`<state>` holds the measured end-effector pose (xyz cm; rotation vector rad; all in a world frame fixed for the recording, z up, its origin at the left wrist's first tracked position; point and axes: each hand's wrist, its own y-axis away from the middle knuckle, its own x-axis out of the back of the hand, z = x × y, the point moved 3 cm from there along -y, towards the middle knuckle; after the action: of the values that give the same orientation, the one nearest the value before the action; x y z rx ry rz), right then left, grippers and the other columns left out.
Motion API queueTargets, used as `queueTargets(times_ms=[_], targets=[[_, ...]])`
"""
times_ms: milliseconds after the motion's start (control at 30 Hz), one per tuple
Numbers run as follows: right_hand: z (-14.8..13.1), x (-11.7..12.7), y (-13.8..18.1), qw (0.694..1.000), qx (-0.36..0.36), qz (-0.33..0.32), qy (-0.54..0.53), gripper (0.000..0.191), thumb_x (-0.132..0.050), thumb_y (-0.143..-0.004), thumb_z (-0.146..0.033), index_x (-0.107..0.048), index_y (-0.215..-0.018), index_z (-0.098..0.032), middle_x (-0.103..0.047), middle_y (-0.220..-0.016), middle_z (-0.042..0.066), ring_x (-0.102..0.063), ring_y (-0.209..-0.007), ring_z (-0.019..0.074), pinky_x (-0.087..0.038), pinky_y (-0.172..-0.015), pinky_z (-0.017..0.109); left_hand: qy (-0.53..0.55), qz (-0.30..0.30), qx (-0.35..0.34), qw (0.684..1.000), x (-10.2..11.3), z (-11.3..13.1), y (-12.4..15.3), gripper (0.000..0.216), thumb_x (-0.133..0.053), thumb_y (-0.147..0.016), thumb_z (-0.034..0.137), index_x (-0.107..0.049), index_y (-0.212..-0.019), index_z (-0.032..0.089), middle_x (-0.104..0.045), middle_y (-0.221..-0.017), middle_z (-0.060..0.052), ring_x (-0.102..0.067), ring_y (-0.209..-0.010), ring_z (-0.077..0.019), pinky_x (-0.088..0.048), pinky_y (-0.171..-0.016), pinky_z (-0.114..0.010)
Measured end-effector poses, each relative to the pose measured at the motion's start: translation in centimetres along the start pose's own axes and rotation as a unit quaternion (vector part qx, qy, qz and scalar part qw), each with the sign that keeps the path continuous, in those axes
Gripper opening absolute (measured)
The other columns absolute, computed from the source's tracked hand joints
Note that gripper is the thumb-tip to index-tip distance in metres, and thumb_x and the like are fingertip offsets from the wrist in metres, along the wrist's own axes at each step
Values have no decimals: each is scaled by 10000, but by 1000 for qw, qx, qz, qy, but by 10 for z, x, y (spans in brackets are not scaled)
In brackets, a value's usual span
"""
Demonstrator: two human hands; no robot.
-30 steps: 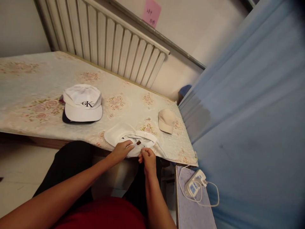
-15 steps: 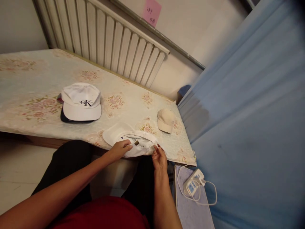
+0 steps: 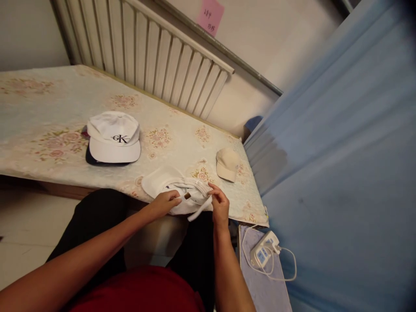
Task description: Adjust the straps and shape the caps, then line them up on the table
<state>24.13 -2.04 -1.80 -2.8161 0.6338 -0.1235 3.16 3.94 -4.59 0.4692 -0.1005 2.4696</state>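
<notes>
A white cap (image 3: 162, 182) lies upside down at the near edge of the floral-covered table (image 3: 48, 108). My left hand (image 3: 164, 203) pinches its back band beside a small brown buckle (image 3: 187, 196). My right hand (image 3: 218, 201) grips the cap's white adjusting strap (image 3: 199, 210), whose loose end hangs toward me. A white cap with a dark logo (image 3: 113, 136) sits on top of a dark cap at the table's middle left. A small beige cap (image 3: 227, 164) rests near the table's right corner.
A ribbed white radiator (image 3: 156, 56) runs behind the table, with a pink note (image 3: 209, 11) above it. A blue curtain (image 3: 341, 151) fills the right side. A white power strip with cord (image 3: 264, 253) lies on a pale surface at lower right.
My right hand has moved from the cap's near edge out to the right and then up to its back, and now holds the strap, whose end has come loose. My left hand has stayed in place.
</notes>
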Motion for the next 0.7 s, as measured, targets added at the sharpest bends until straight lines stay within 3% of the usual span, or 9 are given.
queueTargets(times_ms=[133, 333, 567, 700], targets=[[-8, -8, -1, 997, 21, -36, 66, 89, -477, -682, -145, -532, -679, -214, -662, -859, 9, -547, -616, 128, -424, -577, 250, 10, 0, 14, 1000, -1, -1, -1, 256, -473, -741, 451, -439, -654, 212, -374, -623, 47, -362, -604, -138, -261, -569, -262], [-11, -13, -9, 988, 9, -29, 152, 126, -431, -640, -120, -492, -660, -229, -443, -535, -77, -397, -502, 118, -316, -521, 233, 21, 16, 30, 999, 1, 0, -1, 181, -484, -693, 387, -468, -701, 208, -380, -626, 49, -369, -597, -136, -266, -556, -258], [-35, -31, -10, 966, 72, -119, 218, 152, -522, -697, -140, -628, -788, -200, -530, -754, -26, -451, -639, 126, -366, -599, 239, 52, -2, 5, 999, 3, 9, -2, 235, -510, -734, 380, -598, -816, 178, -506, -694, 18, -466, -645, -152, -326, -569, -251], [-42, -44, -5, 945, 100, -186, 251, 127, -590, -742, -155, -680, -815, -207, -544, -755, -20, -473, -641, 126, -383, -614, 246, 54, -3, 10, 998, 3, 7, -7, 309, -532, -747, 432, -656, -836, 163, -612, -727, -18, -552, -694, -190, -377, -602, -265]])
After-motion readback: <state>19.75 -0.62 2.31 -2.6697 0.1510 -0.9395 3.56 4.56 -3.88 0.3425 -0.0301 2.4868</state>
